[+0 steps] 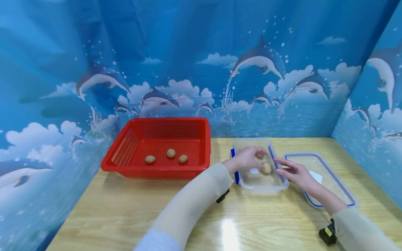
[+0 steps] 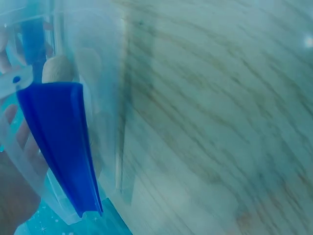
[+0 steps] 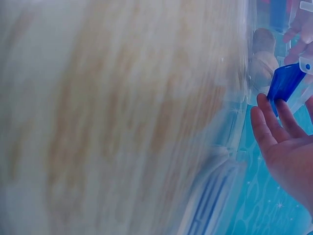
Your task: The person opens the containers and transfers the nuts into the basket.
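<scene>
The left hand (image 1: pixel 248 159) is over a clear box (image 1: pixel 262 188) right of the frame's middle, its grip spread near a walnut (image 1: pixel 266 168) inside. The right hand (image 1: pixel 298 177), grip spread too, touches the box's blue flap (image 3: pixel 287 83).

Cream sleeves (image 1: pixel 201 200) — black wrist cameras (image 1: pixel 326 237), right one yellow-marked.

No text can be read; the small white labels on the clear box (image 1: pixel 263 188) and its lid (image 1: pixel 333 181) are too small.
</scene>
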### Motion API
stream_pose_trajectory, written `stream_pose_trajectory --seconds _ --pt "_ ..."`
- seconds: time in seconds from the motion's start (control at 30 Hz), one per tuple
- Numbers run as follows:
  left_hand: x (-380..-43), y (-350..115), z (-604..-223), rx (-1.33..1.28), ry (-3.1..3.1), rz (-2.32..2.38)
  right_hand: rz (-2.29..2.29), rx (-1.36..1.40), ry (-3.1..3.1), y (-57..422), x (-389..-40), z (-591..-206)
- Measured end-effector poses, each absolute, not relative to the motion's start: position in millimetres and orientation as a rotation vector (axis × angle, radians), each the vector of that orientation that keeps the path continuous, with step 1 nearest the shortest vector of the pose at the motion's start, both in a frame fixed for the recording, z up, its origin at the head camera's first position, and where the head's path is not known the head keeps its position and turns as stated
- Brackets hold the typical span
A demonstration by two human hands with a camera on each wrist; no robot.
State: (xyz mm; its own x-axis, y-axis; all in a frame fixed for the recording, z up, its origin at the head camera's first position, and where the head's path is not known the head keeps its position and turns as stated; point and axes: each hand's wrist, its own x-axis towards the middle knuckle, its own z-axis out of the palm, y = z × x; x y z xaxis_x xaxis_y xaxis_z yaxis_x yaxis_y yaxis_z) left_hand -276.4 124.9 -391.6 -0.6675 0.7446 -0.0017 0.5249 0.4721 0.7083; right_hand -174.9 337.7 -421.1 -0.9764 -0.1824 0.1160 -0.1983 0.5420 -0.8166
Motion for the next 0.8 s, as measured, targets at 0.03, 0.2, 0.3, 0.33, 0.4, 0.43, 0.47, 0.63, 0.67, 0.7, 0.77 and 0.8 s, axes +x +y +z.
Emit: stream_pose_trajectory --seconds 0.03,0.2,0.3,0.33,0.4,0.43,0.47,0.63,0.67,0.7,0.77,0.8 --pt "-275.6 125.5 -392.9 1.068 2.423 0.991 1.461 0.34 -2.744 337.5 -174.9 -421.0" --pt "-277.3 129.9 -396.6 1.059 2.472 0.908 1.47 0.344 -2.749 337.1 -174.9 -420.2" --pt "-277.4 133.6 -397.1 1.043 2.497 0.856 1.464 0.341 -2.752 337.7 -174.6 -419.9" --pt "-277.0 134.9 -396.9 1.022 2.496 0.853 1.462 0.34 -2.751 337.8 -174.5 -419.9" --pt "-275.9 137.1 -396.6 0.994 2.491 0.85 1.462 0.34 -2.746 337.8 -174.4 -419.9" --pt "-275.4 138.0 -396.4 0.98 2.487 0.847 1.463 0.34 -2.743 337.6 -174.3 -420.1" --pt "-275.1 138.9 -396.8 0.966 2.485 0.841 1.464 0.341 -2.74 337.4 -174.2 -420.5" --pt "-275.4 142.1 -400.4 0.968 2.508 0.772 1.471 0.35 -2.74 336.5 -174.2 -423.1" --pt "-275.9 142.6 -401.2 0.98 2.516 0.751 1.47 0.349 -2.742 336.5 -174.2 -423.2" --pt "-276.1 143.3 -401.5 0.996 2.522 0.732 1.474 0.346 -2.744 336.7 -174.2 -423.1" --pt "-277.2 144.5 -402.1 1.031 2.532 0.689 1.482 0.338 -2.747 337.3 -174.2 -422.5" --pt "-277.7 145.4 -402.2 1.046 2.536 0.664 1.484 0.332 -2.75 337.7 -174.1 -422.1"
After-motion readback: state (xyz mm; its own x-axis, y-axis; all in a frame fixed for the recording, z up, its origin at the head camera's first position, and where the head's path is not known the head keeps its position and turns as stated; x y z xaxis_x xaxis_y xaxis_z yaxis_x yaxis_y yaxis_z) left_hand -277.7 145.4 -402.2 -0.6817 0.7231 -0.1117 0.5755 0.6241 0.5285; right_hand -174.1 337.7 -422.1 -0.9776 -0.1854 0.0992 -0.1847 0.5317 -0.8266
